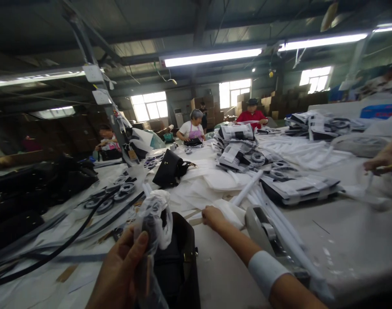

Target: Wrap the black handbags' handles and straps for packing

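Observation:
My left hand (125, 262) grips a dark coiled strap (151, 219) wrapped in thin, clear-white plastic, its thumb pressed on the near side. Just beyond that hand stands an open black handbag (183, 262) with its flap raised, partly hidden by the wrapping. My right hand (213, 216) reaches across the table with curled fingers, beside a crumpled white sheet (230, 210). What its fingertips hold, if anything, is hidden. A grey tape dispenser (260, 227) lies right of this hand, and a white band (266, 270) circles my right forearm.
Another black bag (168, 167) lies ahead among white sheets. Wrapped bags are piled (236, 148) at centre; a flat one (299, 189) lies to the right. Long dark straps (93, 214) and black bags (28, 184) cover the left. A co-worker's hand (381, 163) is at far right; several people sit beyond.

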`<action>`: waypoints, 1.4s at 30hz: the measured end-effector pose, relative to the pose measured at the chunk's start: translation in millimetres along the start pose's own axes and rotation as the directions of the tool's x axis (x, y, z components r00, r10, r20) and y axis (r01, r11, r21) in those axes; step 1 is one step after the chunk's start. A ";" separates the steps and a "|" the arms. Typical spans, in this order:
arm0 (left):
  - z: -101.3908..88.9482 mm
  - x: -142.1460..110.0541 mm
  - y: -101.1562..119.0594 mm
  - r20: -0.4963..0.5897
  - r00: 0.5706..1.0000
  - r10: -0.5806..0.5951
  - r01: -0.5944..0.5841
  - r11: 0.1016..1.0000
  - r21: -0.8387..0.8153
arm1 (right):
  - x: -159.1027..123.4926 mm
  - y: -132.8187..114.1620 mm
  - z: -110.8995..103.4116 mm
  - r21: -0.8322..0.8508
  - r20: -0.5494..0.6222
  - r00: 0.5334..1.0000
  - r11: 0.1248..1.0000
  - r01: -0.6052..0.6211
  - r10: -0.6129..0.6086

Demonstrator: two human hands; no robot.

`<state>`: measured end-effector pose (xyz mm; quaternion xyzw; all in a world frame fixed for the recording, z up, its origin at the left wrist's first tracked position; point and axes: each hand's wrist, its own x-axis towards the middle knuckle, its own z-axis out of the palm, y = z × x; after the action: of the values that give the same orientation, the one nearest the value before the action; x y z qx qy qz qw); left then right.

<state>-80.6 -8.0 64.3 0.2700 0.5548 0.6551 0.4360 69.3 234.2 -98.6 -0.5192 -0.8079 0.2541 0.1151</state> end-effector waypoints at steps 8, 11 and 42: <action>3.8 2.0 4.1 0.158 0.987 0.020 -0.017 1.000 -0.023 | 2.9 3.6 -2.5 -0.019 -0.007 0.999 0.999 -0.038 0.038; 7.8 4.7 4.9 0.255 0.966 0.030 -0.031 1.000 -0.001 | -9.0 4.1 -6.4 0.011 -0.044 0.999 1.000 -0.023 0.023; 12.1 -10.2 16.7 0.324 0.918 0.226 -0.304 0.928 0.213 | -173.5 -94.5 -99.1 0.554 -0.318 0.904 0.718 0.422 -0.286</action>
<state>-70.1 -11.0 84.6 0.4923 0.5224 0.5827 0.3810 115.5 76.0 48.7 -0.3123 -0.7494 0.4179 0.4077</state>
